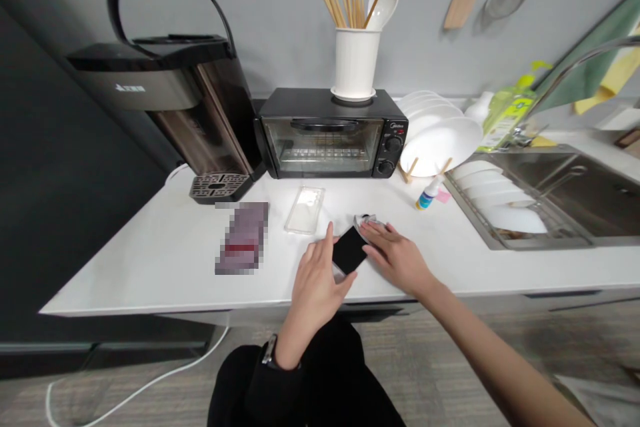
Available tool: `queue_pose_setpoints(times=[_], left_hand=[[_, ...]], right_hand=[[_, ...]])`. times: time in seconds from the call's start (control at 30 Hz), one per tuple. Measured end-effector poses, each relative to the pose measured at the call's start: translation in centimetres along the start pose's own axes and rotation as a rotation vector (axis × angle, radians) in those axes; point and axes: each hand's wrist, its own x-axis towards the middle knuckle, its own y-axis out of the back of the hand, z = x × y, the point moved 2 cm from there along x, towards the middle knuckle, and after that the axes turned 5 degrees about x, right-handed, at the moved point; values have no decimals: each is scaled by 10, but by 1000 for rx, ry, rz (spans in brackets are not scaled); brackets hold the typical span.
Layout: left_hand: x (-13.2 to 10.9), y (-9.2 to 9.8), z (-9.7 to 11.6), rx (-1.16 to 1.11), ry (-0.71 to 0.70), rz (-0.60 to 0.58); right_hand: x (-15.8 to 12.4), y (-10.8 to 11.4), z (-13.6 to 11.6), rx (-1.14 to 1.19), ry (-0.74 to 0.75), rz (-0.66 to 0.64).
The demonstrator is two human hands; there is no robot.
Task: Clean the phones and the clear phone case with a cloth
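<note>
A black phone (349,249) lies on the white counter (165,260) near its front edge. My left hand (316,277) grips the phone's left side, thumb up along its edge. Flat across the phone's right side rests my right hand (397,257), its fingers pressed together over a grey cloth (367,220) that shows just past the fingertips. A clear phone case (305,209) lies a little to the left, beyond the phone.
A pixelated flat object (243,237) lies left of the case. Behind stand a water dispenser (175,93), a black toaster oven (330,135) with a utensil holder (355,61), stacked white plates (440,137) and a small bottle (429,194). A sink (540,197) holds dishes at right.
</note>
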Motion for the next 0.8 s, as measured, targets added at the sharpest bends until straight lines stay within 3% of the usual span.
queue_pose_setpoints(times=[0.1,0.2,0.3,0.4,0.5,0.6,0.7,0.8], left_hand=[[0,-1,-3,6,-4,-14],[0,-1,-3,-2,-7,-29],[0,0,0,2,24,-28],[1,1,1,2,28,-26],[1,0,-1,-9,22,-27],[0,0,-3,-3,37,-27],[0,-1,-3,-12,45,-15],[0,-1,-2,-34,30,-7]], right_hand=[[4,-12,-21,45,74,-33],[-11,-12,-35,147,160,-127],[-15,-1,-13,120,100,-116],[2,0,7,-4,-6,-18],[11,-12,-9,-24,46,-28],[-4,-16,-30,47,159,-121],[-15,-3,-17,35,118,-129],[-4,4,5,-41,16,-48]])
